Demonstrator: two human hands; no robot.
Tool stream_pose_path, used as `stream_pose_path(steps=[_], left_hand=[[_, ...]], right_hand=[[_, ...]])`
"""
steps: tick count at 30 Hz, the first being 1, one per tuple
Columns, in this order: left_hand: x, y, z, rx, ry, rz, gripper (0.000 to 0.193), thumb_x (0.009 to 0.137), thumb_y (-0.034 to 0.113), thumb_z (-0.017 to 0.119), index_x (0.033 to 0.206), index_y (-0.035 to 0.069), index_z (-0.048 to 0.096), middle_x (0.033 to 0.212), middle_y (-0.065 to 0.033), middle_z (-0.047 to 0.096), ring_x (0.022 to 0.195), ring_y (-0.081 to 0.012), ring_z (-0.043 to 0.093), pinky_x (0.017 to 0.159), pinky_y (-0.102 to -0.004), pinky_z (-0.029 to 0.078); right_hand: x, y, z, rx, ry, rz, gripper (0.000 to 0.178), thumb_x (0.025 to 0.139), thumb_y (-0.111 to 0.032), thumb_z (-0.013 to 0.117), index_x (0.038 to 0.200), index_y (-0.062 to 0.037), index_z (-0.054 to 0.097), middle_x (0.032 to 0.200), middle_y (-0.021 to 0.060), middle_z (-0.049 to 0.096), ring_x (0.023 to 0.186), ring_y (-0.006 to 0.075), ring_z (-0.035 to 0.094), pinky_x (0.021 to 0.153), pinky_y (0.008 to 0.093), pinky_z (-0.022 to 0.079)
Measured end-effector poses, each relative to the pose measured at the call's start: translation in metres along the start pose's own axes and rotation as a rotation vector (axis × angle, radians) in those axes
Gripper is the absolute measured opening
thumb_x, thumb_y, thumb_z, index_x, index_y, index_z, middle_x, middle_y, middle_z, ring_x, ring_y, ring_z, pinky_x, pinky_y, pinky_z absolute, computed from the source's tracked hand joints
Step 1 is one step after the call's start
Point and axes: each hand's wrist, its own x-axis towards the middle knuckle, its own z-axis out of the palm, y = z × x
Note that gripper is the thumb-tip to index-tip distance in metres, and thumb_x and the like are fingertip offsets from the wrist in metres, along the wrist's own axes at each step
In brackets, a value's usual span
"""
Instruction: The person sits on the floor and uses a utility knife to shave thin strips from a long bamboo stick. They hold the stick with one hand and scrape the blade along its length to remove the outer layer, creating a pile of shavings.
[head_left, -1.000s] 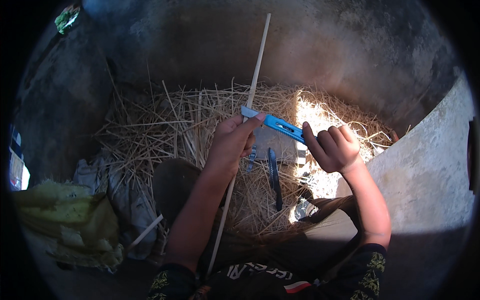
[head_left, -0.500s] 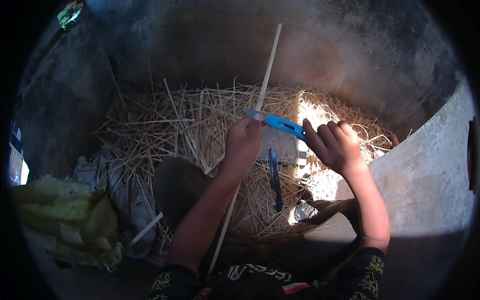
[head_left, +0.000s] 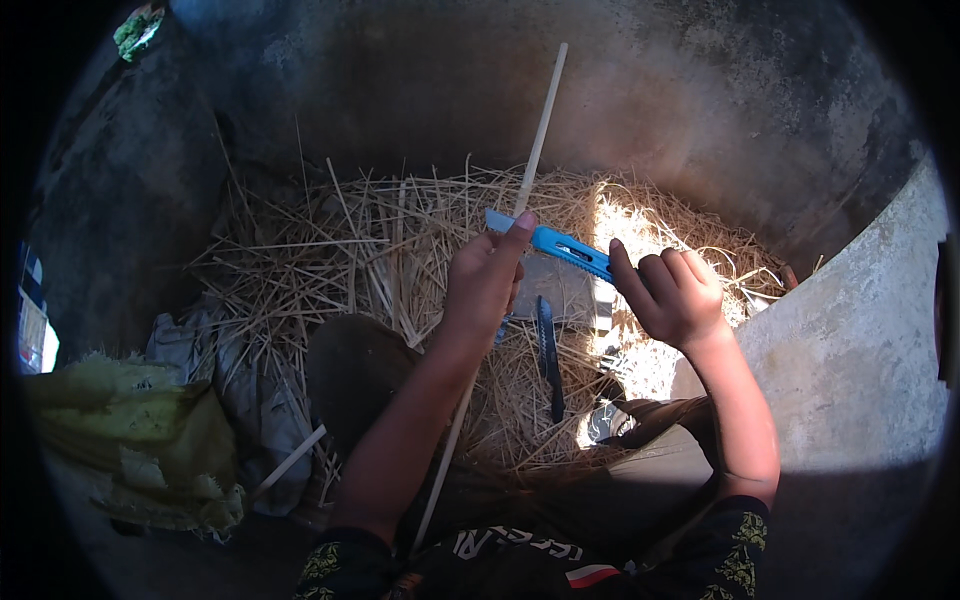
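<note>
Presently, both hands are engaged and set apart from each other, with the cutter spanning the gap between them. The left hand [head_left: 482, 285] is closed around the stick [head_left: 541, 135], its thumb raised where the cutter crosses. The right hand [head_left: 672, 295] is closed on the rear end of the cutter [head_left: 572, 254], thumb along the handle. The blade [head_left: 497, 220] is extended and points left, lying across the stick at the left thumb; whether its edge bites into the wood cannot be determined.

The stick is held above the straw [head_left: 300, 240], tilted to the right at the top. Its upper end projects past the far edge of the straw, against the wall [head_left: 420, 90] in view; its lower part passes beside the left forearm and reaches the shirt [head_left: 480, 575].

Below the hands, a flat grey slab [head_left: 560, 285] lies on the straw, partly covered by the left hand and the cutter. A black saw [head_left: 549, 355] lies lengthwise near the slab, toward the near edge of the straw. Sunlight falls on the right side of the straw. Beyond its left near corner are a grey cloth [head_left: 260, 400] and a yellow sack [head_left: 125, 420].
</note>
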Motion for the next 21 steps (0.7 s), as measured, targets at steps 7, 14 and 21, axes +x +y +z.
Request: stream_pose_path(steps=[7, 14, 21], left_hand=[[-0.01, 0.005, 0.006, -0.13, -0.058, -0.052, 0.05, 0.099, 0.057, 0.048, 0.098, 0.008, 0.057, 0.063, 0.0066, 0.035, 0.046, -0.0016, 0.029, 0.041, -0.0192, 0.022], [-0.007, -0.004, 0.001, -0.173, -0.143, -0.101, 0.059, 0.095, 0.068, 0.043, 0.091, 0.01, 0.053, 0.061, 0.0065, 0.035, 0.046, -0.0018, 0.03, 0.041, -0.019, 0.022], [-0.013, 0.005, 0.005, -0.121, -0.107, -0.083, 0.045, 0.093, 0.058, 0.056, 0.086, 0.014, 0.052, 0.061, 0.007, 0.036, 0.047, -0.0014, 0.031, 0.042, -0.0192, 0.023]], right_hand=[[-0.015, -0.003, 0.007, 0.082, 0.085, -0.005, 0.022, 0.077, -0.018, 0.067, 0.096, -0.0068, 0.07, 0.059, -0.0048, 0.032, 0.05, 0.0097, 0.034, 0.049, 0.0251, 0.031], [-0.005, 0.005, -0.001, 0.157, 0.157, 0.052, 0.017, 0.055, -0.017, 0.064, 0.059, -0.0116, 0.048, 0.056, -0.0017, 0.029, 0.048, 0.0134, 0.03, 0.044, 0.0277, 0.024], [-0.003, 0.007, -0.009, 0.171, 0.182, 0.029, 0.014, 0.049, -0.016, 0.057, 0.058, -0.0106, 0.047, 0.055, -0.001, 0.026, 0.047, 0.0141, 0.028, 0.044, 0.0282, 0.023]])
